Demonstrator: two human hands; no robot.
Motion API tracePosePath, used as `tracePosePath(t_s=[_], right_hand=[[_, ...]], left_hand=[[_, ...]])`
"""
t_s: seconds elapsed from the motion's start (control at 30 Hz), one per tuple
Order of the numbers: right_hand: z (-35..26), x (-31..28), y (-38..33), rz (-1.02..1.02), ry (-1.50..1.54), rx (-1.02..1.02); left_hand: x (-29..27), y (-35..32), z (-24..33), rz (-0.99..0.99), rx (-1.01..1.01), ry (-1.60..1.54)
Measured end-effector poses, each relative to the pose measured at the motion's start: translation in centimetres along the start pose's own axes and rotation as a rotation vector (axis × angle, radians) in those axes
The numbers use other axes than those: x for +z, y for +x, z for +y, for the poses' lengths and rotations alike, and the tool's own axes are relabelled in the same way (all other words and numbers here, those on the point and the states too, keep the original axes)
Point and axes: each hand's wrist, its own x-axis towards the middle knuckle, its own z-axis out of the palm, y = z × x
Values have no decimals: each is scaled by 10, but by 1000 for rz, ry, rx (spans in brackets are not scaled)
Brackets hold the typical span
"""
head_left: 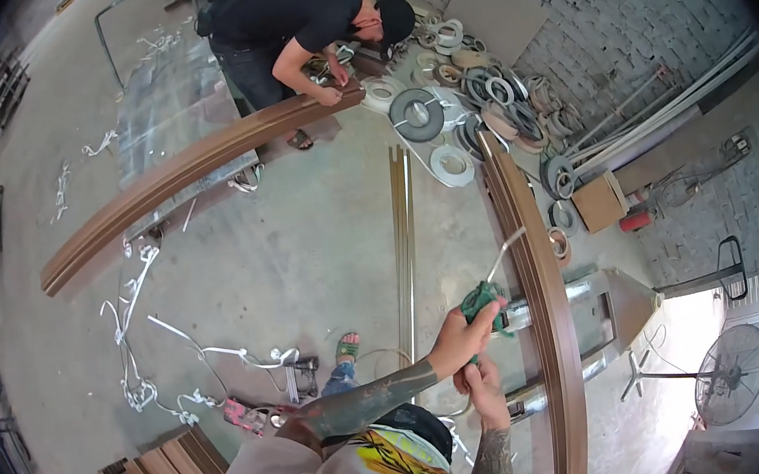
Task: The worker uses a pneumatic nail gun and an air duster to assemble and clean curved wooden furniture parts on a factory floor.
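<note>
Green hand tool is just left of the long brown profile, gripped in the left hand, the right hand wrapped around its lower end. Beyond, a co-worker bends over another brown profile.

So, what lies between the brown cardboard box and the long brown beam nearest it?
Flat, round grey and tan coils, shown in the head view.

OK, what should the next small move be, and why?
Probably guide the free end of the pale strip onto the brown beam: the left hand grips the green tool, the right hand is close by, nearer the body, and the strip juts from the tool toward the beam.
</note>
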Motion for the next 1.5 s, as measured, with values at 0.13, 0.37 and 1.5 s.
tracePosePath(t_s=[0.13,0.37,1.5], right_hand=[[-15,18,52,308,-696,-214],[-20,2,126,396,-893,-637],[-80,-81,269,28,357,48]], left_hand=[[-15,39,39,102,46,-36],[-10,78,81,37,229,483],[-66,346,87,-361,-412,126]])
